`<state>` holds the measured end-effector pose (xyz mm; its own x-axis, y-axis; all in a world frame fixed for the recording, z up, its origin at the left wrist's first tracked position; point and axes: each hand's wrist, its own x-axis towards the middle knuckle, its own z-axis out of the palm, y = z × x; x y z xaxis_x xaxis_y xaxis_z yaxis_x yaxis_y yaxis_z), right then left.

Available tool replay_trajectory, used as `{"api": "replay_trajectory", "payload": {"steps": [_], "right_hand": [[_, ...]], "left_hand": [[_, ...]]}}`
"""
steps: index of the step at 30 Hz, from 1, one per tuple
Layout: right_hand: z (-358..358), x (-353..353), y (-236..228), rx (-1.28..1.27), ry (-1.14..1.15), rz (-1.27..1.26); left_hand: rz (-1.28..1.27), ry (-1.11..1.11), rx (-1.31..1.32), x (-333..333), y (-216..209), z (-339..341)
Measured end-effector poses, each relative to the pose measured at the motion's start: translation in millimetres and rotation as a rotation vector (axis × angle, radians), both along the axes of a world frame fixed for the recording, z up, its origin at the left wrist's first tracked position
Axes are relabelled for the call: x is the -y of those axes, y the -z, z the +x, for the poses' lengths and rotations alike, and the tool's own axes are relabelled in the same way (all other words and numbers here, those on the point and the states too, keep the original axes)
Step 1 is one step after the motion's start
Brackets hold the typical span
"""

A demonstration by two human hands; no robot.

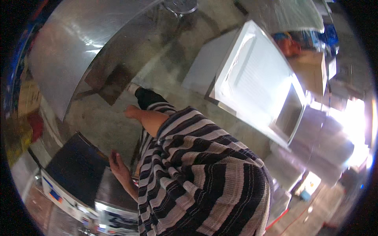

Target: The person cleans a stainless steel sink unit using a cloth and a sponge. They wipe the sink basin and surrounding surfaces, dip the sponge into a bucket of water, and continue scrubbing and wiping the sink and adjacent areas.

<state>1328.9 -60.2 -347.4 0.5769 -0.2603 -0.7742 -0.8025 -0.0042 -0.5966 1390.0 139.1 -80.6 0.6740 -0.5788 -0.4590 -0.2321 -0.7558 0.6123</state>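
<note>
My left hand [119, 167] hangs at the lower left with its fingers apart, holding nothing. It is nearest a flat black surface [73, 169] and a grey, box-like unit [114, 188] beside it. Farther forward, my right hand [132, 111] hangs over the concrete floor [106, 126], its fingers loosely curled and nothing visible in them. My striped top [204, 173] covers the middle of the view, and one shoe [133, 87] shows just beyond the right hand.
A large metal table [67, 51] stands at the far left, with a round metal stool [180, 6] at the top. On the right is a white box-like unit [256, 59] with a ribbed top. Beyond it are a cardboard box [309, 69] and plastic-wrapped bundles [327, 137].
</note>
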Motion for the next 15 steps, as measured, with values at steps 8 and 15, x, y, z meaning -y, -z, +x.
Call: {"api": "replay_trajectory", "payload": {"steps": [8, 15], "right_hand": [[110, 70, -31, 0.101, 0.171, 0.199], [118, 125, -30, 0.099, 0.366, 0.252]], "left_hand": [[0.167, 0.398, -0.018, 157, -46, 147], [0.224, 0.616, -0.143, 212, -36, 202]]}}
